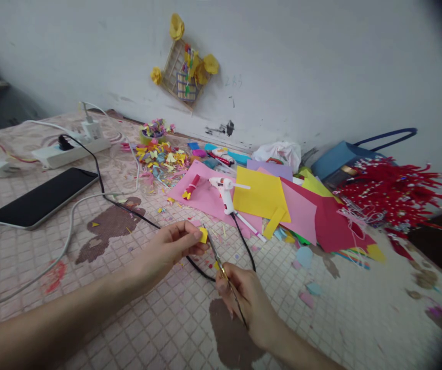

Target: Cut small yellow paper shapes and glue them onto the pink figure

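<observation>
Pinched between the thumb and fingers of my left hand [180, 239] is a small piece of yellow paper [204, 235]. My right hand [246, 295] is closed around scissors [216, 255], seen nearly edge-on, with their thin blades pointing up and away from me. The blades lie right beside the yellow piece; whether they touch it I cannot tell. Beyond my hands a white hot glue gun [224, 191] rests on a pink paper sheet [182, 181], near a small red paper roll [192, 186] with a yellow bit at its end.
Coloured sheets, including a yellow one [261, 192], spread to the right. Cut paper shapes [162, 156] heap at the back. A black tablet [47, 198] and power strip [70, 153] lie left, with cords crossing the table. Red fuzzy stems [390, 190] are far right.
</observation>
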The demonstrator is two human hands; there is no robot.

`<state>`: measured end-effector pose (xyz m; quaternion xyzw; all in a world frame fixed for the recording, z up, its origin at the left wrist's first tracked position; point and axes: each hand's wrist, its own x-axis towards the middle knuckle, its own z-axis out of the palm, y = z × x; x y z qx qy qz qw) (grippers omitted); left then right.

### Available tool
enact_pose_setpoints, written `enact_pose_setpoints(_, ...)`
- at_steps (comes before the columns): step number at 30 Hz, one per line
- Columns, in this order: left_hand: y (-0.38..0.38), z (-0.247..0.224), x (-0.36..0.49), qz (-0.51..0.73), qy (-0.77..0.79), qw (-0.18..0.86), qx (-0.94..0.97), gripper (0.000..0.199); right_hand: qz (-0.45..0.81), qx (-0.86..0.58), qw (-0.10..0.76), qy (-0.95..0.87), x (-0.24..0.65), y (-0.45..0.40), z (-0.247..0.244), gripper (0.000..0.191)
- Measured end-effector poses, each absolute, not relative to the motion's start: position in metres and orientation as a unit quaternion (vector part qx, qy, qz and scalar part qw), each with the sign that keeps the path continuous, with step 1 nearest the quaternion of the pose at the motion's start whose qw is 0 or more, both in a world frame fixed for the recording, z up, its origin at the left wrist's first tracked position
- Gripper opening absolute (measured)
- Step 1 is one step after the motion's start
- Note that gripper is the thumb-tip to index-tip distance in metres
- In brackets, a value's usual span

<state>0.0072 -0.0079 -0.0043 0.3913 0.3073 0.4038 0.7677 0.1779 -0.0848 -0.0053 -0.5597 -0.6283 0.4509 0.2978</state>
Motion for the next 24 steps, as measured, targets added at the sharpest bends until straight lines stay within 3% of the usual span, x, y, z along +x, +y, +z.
enact_pose_setpoints(14,0.004,0.004,0.002,0.367,0.3,0.76,0.444,0.016,0.459,-0.571,0.29,-0.616,0.18,-0.085,-0.007,0.041)
enact_pose_setpoints(24,0.003,0.001,0.002,0.369,0.271,0.789,0.409,0.013,0.546,-0.507,0.326,-0.582,0.177,-0.086,-0.001,0.056)
